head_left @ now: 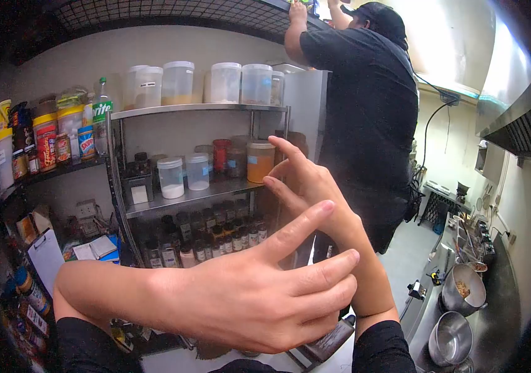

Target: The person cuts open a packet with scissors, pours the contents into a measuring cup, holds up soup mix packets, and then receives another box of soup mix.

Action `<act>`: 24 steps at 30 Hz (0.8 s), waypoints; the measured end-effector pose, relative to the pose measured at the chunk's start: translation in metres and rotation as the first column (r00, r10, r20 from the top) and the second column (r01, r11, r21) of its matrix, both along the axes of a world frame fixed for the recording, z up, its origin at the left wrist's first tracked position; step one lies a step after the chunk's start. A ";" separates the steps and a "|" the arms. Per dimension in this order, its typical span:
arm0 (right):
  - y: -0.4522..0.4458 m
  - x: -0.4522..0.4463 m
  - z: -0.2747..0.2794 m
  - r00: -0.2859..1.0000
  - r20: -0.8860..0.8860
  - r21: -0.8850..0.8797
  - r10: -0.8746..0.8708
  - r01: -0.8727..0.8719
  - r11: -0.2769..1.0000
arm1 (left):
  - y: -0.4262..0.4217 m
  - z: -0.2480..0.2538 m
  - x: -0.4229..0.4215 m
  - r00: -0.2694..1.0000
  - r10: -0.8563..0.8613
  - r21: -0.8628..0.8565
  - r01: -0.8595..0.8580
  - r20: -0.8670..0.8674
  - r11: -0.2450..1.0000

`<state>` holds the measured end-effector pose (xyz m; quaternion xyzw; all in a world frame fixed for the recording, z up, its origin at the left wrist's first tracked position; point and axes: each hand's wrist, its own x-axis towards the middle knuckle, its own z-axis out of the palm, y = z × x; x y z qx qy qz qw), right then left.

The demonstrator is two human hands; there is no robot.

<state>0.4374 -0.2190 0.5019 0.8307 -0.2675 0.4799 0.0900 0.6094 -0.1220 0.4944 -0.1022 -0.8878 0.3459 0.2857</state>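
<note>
My left hand (pixel 271 283) reaches across the lower middle of the view from the left, its index finger stretched out and the other fingers slightly bent and apart. It holds nothing. Behind it, my right hand (pixel 306 183) rises from the lower right, with index finger and thumb apart and pointing left. Its other fingers are partly hidden, and nothing shows in it. The left fingertips overlap the right wrist in view; whether they touch, I cannot tell. The right fingertips appear in front of a tub of orange contents (pixel 259 163) on the metal shelf (pixel 200 194).
A co-worker in black (pixel 371 118) reaches up to a high rack (pixel 153 13). Spice bottles (pixel 215 242) line the lower shelf, white-lidded tubs (pixel 178 84) the top one. Jars and a green bottle (pixel 102 112) stand left. Metal bowls (pixel 450 339) sit on the right counter.
</note>
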 end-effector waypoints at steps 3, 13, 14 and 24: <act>-0.002 -0.001 -0.001 1.000 0.005 -0.021 -0.008 0.008 1.000 | 0.000 0.001 0.001 1.000 0.005 0.005 -0.005 0.006 1.000; 0.003 0.002 0.000 1.000 0.008 -0.004 -0.010 0.010 1.000 | 0.005 0.000 0.004 1.000 0.003 0.017 -0.003 -0.001 1.000; 0.004 0.002 0.000 1.000 0.002 -0.015 -0.014 0.014 1.000 | 0.006 0.000 0.004 1.000 0.007 0.017 -0.007 -0.003 1.000; 0.007 0.004 -0.002 1.000 0.002 -0.032 -0.025 0.026 0.999 | 0.010 0.000 0.007 1.000 0.007 0.012 -0.008 0.011 1.000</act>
